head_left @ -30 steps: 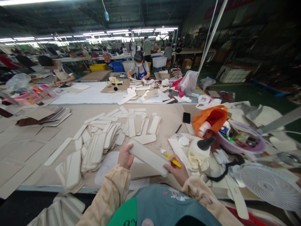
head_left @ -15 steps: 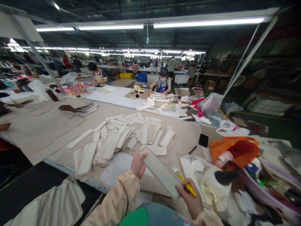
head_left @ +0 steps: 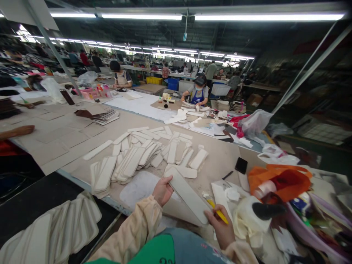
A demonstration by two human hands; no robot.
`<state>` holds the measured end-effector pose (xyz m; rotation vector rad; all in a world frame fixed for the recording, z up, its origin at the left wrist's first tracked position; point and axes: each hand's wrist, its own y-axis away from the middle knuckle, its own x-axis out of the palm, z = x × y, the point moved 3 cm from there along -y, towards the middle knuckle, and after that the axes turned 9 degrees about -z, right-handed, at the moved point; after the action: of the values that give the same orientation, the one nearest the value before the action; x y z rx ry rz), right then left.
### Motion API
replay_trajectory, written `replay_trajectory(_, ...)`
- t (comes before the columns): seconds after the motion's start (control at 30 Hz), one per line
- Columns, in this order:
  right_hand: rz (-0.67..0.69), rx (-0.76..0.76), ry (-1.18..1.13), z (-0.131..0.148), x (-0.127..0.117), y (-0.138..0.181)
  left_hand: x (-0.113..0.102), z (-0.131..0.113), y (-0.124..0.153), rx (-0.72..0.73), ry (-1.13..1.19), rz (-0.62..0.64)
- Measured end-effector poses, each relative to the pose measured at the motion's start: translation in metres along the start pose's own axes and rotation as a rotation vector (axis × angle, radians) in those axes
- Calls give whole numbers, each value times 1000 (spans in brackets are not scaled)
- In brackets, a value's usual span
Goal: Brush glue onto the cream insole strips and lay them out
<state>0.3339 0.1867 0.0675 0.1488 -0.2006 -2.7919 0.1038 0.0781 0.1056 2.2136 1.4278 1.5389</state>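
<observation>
My left hand (head_left: 164,191) pinches the upper end of a long, pale grey panel with rounded corners (head_left: 188,196), which slants down to the right. At its lower end is my right hand (head_left: 222,225), its fingers wrapped round a slim yellow-handled tool (head_left: 220,212) and touching the panel's edge. The tool's pale tip points up and left; I cannot make out its kind. Beyond my hands, a heap of similar panels (head_left: 134,159) covers the middle of the table. A white sheet (head_left: 137,189) lies under the near edge of the heap.
More panels (head_left: 60,227) overlap on a black surface at lower left. A dark phone (head_left: 241,165), a black pen (head_left: 227,175) and an orange bag (head_left: 280,179) lie to the right. A co-worker's arm (head_left: 18,132) reaches in from the left. Another person (head_left: 199,91) works across the table.
The view has tilted down and turned a little left. Both hands keep hold of the same things. The co-worker's arm at left reaches further into view.
</observation>
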Motion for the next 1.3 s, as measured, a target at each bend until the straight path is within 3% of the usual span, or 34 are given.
replay_trajectory(0.27,-2,27,-6,-4,8,-4,-8,-6,-11,-13,-25,-56)
replay_trajectory(0.43,4,-67,73,2,18,-3,-14,-7,-20,-45,-43,-79)
replay_trajectory(0.63,-65,-104,107,-1,32,-2,-28,24,-12,-131,-108,-84)
replay_trajectory(0.8,-17,-60,131,-10,47,-5,-40,46,-10,-215,-181,-98)
replay_trajectory(1.13,-19,-53,217,-24,68,-14,-41,7,-68,-127,-225,-115)
replay_trajectory(1.3,-27,-73,245,-33,69,-24,-36,13,-78,-182,-271,-16)
